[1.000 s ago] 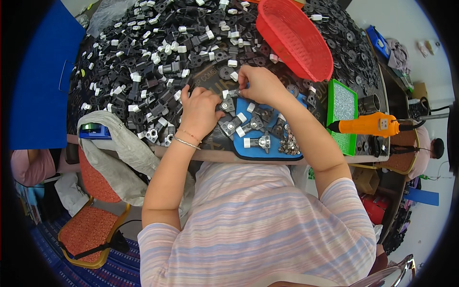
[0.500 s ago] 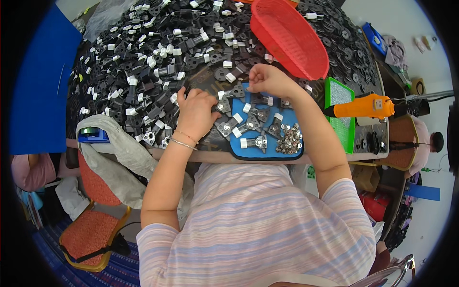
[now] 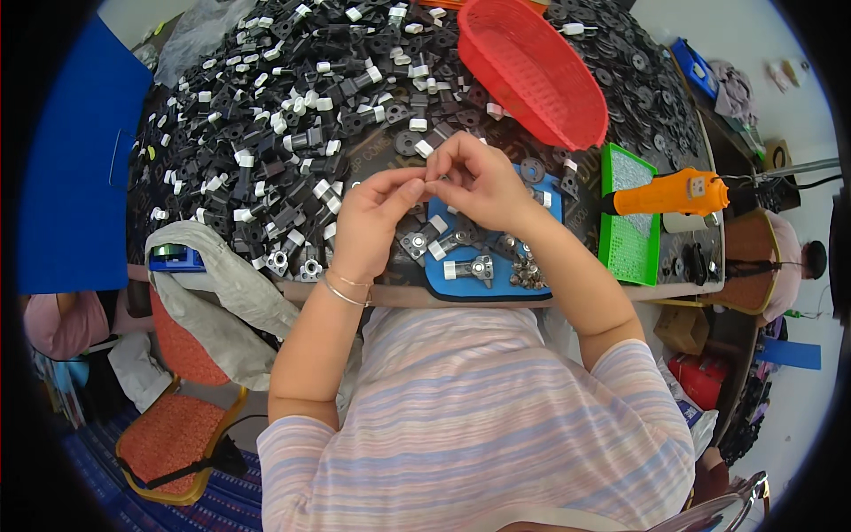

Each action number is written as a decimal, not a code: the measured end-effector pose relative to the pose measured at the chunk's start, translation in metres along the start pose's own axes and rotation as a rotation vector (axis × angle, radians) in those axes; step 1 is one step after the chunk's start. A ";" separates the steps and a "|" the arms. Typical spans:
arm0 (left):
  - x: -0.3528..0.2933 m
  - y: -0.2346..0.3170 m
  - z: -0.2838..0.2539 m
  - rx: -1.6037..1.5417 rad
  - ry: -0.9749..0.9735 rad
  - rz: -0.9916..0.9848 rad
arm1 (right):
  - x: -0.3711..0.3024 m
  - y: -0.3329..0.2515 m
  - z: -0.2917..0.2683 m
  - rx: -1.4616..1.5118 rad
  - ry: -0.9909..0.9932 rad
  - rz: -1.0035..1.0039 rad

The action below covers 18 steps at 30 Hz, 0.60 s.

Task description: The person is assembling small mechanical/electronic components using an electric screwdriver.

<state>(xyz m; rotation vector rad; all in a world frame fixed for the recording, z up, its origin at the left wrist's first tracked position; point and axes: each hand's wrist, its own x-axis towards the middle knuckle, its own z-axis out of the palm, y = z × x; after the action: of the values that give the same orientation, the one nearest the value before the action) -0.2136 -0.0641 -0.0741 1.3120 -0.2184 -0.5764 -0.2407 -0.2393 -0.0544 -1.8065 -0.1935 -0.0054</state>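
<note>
The black assemblies (image 3: 477, 269) with white end caps lie on the blue mat (image 3: 461, 290), directly in front of your torso. The one nearest you lies on its side, white cap toward the left, round metal fitting toward the right. Another lies across the left edge of the mat. Others are partly covered by your right hand (image 3: 480, 188).

Your two hands meet at the fingertips above the far left part of the mat. Your left hand (image 3: 366, 222) has its thumb and forefinger drawn close together; your right hand is bent inward, thumb and forefinger likewise drawn close. The pinch points are too small to read: you cannot tell from this view whether either hand has hold of a small piece. A thin band (image 3: 346, 297) circles your left wrist.

Small metal fittings (image 3: 525, 268) are heaped on the mat, next to your right forearm. Beyond the mat, the red basket (image 3: 536, 80) stands tilted in appearance at the far side. The green tray (image 3: 607, 182), to the right, contains pale small pieces; an orange power tool (image 3: 671, 193) is positioned over it. Black parts with white caps (image 3: 301, 115) cover the left of the table (image 3: 377, 160); black discs (image 3: 625, 75) cover the far right.
</note>
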 end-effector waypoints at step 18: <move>-0.008 -0.009 0.003 -0.437 -0.100 0.024 | -0.014 -0.016 0.002 -0.378 0.087 -0.316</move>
<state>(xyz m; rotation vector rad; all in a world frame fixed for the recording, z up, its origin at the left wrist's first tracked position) -0.2242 -0.0640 -0.0805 0.8580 -0.1771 -0.6288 -0.2570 -0.2359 -0.0412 -2.1273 -0.4366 -0.3653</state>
